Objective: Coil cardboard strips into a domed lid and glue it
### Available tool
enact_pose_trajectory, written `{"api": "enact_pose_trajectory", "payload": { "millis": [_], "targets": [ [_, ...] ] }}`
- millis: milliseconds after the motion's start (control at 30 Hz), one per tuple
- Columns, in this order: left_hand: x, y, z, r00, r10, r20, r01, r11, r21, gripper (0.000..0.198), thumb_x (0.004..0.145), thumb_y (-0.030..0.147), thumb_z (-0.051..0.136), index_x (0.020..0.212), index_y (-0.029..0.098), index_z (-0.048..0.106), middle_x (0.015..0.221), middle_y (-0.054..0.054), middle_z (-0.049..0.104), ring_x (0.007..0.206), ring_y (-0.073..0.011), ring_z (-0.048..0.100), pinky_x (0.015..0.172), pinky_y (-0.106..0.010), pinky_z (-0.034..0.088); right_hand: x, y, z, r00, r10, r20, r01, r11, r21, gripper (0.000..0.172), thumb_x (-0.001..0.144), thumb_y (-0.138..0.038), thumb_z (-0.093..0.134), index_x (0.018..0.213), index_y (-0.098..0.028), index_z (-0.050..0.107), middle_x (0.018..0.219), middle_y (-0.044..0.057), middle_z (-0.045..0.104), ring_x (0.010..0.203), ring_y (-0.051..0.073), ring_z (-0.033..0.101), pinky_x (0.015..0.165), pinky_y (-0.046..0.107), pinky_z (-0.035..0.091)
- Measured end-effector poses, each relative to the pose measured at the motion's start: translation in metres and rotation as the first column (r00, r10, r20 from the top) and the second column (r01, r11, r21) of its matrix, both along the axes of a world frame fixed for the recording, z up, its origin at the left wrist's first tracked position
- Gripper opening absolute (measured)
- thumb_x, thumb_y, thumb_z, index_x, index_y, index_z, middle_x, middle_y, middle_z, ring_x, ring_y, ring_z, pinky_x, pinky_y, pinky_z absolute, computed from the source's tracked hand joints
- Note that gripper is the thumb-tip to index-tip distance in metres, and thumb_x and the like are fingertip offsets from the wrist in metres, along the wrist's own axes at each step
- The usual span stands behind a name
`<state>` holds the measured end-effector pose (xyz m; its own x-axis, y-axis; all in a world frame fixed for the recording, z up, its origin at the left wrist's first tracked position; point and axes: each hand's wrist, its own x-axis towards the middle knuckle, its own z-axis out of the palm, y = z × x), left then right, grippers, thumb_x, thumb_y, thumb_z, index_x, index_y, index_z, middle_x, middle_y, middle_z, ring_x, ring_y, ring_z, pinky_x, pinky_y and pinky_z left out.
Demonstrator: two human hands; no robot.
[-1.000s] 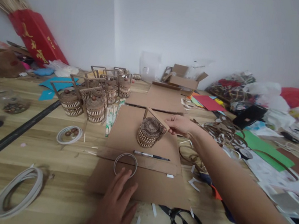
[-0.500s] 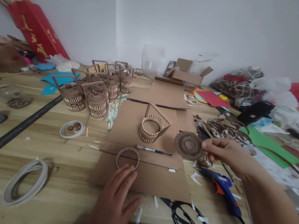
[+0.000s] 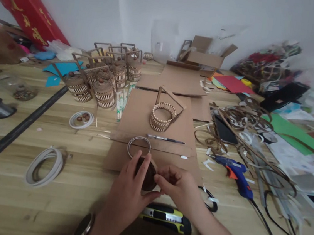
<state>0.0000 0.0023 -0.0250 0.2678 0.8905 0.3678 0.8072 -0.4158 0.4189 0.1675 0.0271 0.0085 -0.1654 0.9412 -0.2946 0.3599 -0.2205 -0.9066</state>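
Note:
A dark brown coiled disc (image 3: 150,178) is between my two hands, low over the front of the cardboard (image 3: 137,111). My left hand (image 3: 125,194) has its fingers over the disc's face and its thumb below. At the disc's right edge, my right hand (image 3: 180,187) pinches with thumb and fingertips. Just beyond my left fingertips, a thin pale ring (image 3: 140,138) lies on the cardboard. Farther back stands a small round woven basket (image 3: 159,125) with an angled handle (image 3: 173,96). A pen (image 3: 165,139) rests between ring and basket.
Near my wrists lies a yellow-black utility knife (image 3: 168,217), with scissors (image 3: 212,204) partly hidden by my right hand. A blue glue gun (image 3: 238,175) and tangled brown strips (image 3: 250,119) are at right. Several lidded baskets (image 3: 104,94) stand back left; a strip coil (image 3: 58,168) lies left.
My right hand has brought the coiled disc from the right to my left hand, which now also holds it. The camera view has tilted down, and the scissors are mostly covered.

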Motion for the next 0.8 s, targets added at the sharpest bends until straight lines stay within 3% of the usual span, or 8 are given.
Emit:
{"api": "enact_pose_trajectory", "payload": {
  "millis": [133, 233, 333, 367, 433, 567, 667, 800],
  "targets": [
    [-0.001, 0.0, 0.001, 0.998, 0.007, 0.056, -0.007, 1.0, 0.005, 0.07, 0.078, 0.022, 0.072, 0.14, 0.021, 0.038, 0.136, -0.02, 0.05, 0.122, -0.0366, 0.056, 0.097, -0.054, 0.052, -0.005, -0.004, -0.004, 0.999, -0.001, -0.047, 0.0, 1.0, -0.022, 0.023, 0.071, -0.043, 0.067, 0.065, -0.023, 0.055, 0.054, -0.003, 0.056, 0.049, 0.013, 0.052, 0.047, 0.024, 0.038],
    [-0.006, 0.003, 0.005, 0.991, 0.007, 0.134, 0.001, 0.998, -0.065, 0.065, 0.076, 0.018, 0.07, 0.134, 0.022, 0.042, 0.135, -0.016, 0.052, 0.123, -0.0328, 0.056, 0.1, -0.051, 0.051, 0.001, 0.0, -0.001, 0.992, 0.088, -0.091, -0.09, 0.996, -0.016, 0.025, 0.073, -0.045, 0.068, 0.071, -0.022, 0.06, 0.059, -0.003, 0.059, 0.051, 0.013, 0.054, 0.049, 0.024, 0.042],
    [-0.017, 0.009, 0.012, 0.983, 0.028, 0.18, 0.004, 0.984, -0.176, 0.064, 0.073, 0.017, 0.07, 0.132, 0.022, 0.044, 0.133, -0.014, 0.055, 0.124, -0.0311, 0.056, 0.103, -0.051, 0.049, 0.01, 0.014, 0.0, 0.979, 0.205, -0.014, -0.201, 0.97, 0.135, 0.025, 0.086, -0.044, 0.058, 0.082, -0.02, 0.065, 0.066, 0.0, 0.064, 0.058, 0.015, 0.059, 0.055, 0.026, 0.047],
    [-0.022, 0.011, 0.014, 0.982, 0.037, 0.184, 0.0, 0.98, -0.201, 0.063, 0.074, 0.018, 0.07, 0.131, 0.021, 0.044, 0.133, -0.014, 0.056, 0.124, -0.0311, 0.056, 0.103, -0.052, 0.049, 0.012, 0.021, -0.001, 0.973, 0.21, 0.094, -0.227, 0.942, 0.247, 0.025, 0.091, -0.039, 0.053, 0.085, -0.02, 0.066, 0.07, 0.002, 0.065, 0.062, 0.016, 0.061, 0.059, 0.027, 0.048],
    [-0.03, 0.016, 0.017, 0.982, 0.048, 0.184, -0.006, 0.975, -0.222, 0.06, 0.075, 0.02, 0.069, 0.13, 0.021, 0.045, 0.132, -0.014, 0.057, 0.123, -0.031, 0.057, 0.103, -0.053, 0.048, 0.012, 0.035, -0.005, 0.906, 0.171, 0.386, -0.351, 0.815, 0.462, 0.022, 0.095, -0.026, 0.049, 0.094, -0.019, 0.069, 0.087, 0.007, 0.068, 0.08, 0.02, 0.065, 0.071, 0.031, 0.051],
    [-0.039, 0.02, 0.019, 0.985, 0.008, 0.174, 0.032, 0.973, -0.229, 0.058, 0.073, 0.021, 0.07, 0.127, 0.021, 0.05, 0.135, -0.014, 0.058, 0.125, -0.0318, 0.057, 0.105, -0.053, 0.047, -0.005, 0.058, -0.021, 0.66, 0.127, 0.741, -0.666, 0.556, 0.498, 0.025, 0.091, -0.013, 0.056, 0.11, -0.023, 0.07, 0.113, 0.012, 0.064, 0.098, 0.025, 0.062, 0.083, 0.039, 0.052],
    [-0.04, 0.019, 0.019, 0.992, -0.048, 0.119, 0.081, 0.953, -0.292, 0.061, 0.067, 0.021, 0.075, 0.125, 0.02, 0.054, 0.146, -0.017, 0.049, 0.129, -0.0356, 0.053, 0.103, -0.054, 0.049, -0.017, 0.064, -0.024, 0.604, 0.134, 0.786, -0.73, 0.487, 0.479, 0.012, 0.089, -0.014, 0.062, 0.093, -0.02, 0.072, 0.112, 0.013, 0.064, 0.102, 0.027, 0.059, 0.087, 0.042, 0.052],
    [-0.039, 0.016, 0.025, 0.983, -0.148, 0.105, 0.176, 0.915, -0.363, 0.064, 0.064, 0.027, 0.078, 0.124, 0.022, 0.057, 0.148, -0.016, 0.048, 0.126, -0.0363, 0.057, 0.099, -0.052, 0.052, -0.012, 0.057, -0.012, 0.656, 0.111, 0.747, -0.699, 0.462, 0.545, 0.015, 0.09, -0.012, 0.06, 0.097, -0.02, 0.07, 0.114, 0.014, 0.063, 0.102, 0.027, 0.057, 0.086, 0.043, 0.052]
  ]
}}
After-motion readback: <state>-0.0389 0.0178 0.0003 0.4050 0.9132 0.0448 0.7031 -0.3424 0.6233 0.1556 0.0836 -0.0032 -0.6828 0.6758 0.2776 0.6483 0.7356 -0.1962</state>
